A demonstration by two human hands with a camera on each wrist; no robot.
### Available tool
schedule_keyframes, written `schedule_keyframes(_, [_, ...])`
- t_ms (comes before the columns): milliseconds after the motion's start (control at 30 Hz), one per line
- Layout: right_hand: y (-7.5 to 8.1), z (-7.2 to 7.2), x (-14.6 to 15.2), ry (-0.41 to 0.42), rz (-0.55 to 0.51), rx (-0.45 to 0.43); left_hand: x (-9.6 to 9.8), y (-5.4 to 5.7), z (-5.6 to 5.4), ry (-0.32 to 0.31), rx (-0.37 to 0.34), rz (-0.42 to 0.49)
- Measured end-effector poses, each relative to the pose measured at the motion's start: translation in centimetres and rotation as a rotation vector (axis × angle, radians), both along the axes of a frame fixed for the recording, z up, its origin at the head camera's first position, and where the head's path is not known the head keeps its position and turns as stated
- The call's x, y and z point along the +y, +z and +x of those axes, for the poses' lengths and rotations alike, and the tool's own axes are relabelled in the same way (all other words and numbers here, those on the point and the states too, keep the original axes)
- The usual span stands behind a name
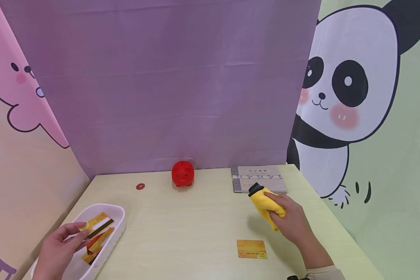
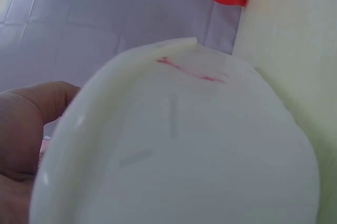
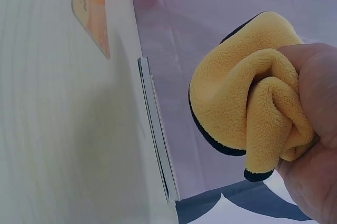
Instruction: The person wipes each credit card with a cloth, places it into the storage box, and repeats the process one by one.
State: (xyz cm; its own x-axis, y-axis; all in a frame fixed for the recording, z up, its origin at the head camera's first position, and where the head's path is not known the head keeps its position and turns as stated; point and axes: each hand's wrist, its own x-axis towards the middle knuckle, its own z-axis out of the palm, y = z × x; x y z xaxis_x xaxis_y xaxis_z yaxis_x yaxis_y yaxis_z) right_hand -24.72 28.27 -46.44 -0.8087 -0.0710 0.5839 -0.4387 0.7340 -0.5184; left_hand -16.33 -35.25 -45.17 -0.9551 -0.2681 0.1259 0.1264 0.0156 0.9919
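Observation:
My left hand (image 1: 61, 247) pinches a gold bank card (image 1: 99, 224) with a dark magnetic stripe, held over the white tray (image 1: 106, 254). Inside that tray lie several more gold and orange cards (image 1: 98, 243). In the left wrist view the tray's side (image 2: 210, 145) hides most of the hand and the card. My right hand (image 1: 292, 217) grips a bunched yellow cloth (image 1: 266, 204) with black edging, raised above the table; the right wrist view shows its folds between thumb and fingers. Below and left of it a single gold card (image 1: 252, 249) lies flat on the table.
A red piggy bank (image 1: 182, 174) stands at the table's back edge. To its left lies a small red round piece (image 1: 140, 186). A grey notebook (image 1: 259, 179) rests at the back right, just beyond the cloth. A purple curtain (image 1: 161, 85) hangs behind the table.

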Motion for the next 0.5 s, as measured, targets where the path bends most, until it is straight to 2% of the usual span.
schedule_keyframes(133, [0.04, 0.05, 0.0, -0.004, 0.003, -0.005, -0.22, -0.49, -0.24, -0.024, -0.043, -0.038])
schedule_keyframes(267, [0.11, 0.14, -0.02, -0.007, 0.002, -0.004, -0.14, -0.9, -0.59, -0.041, -0.05, -0.087])
schedule_keyframes(500, [0.23, 0.22, -0.09, -0.003, -0.005, -0.004, -0.09, -1.02, -0.74, 0.002, -0.105, -0.21])
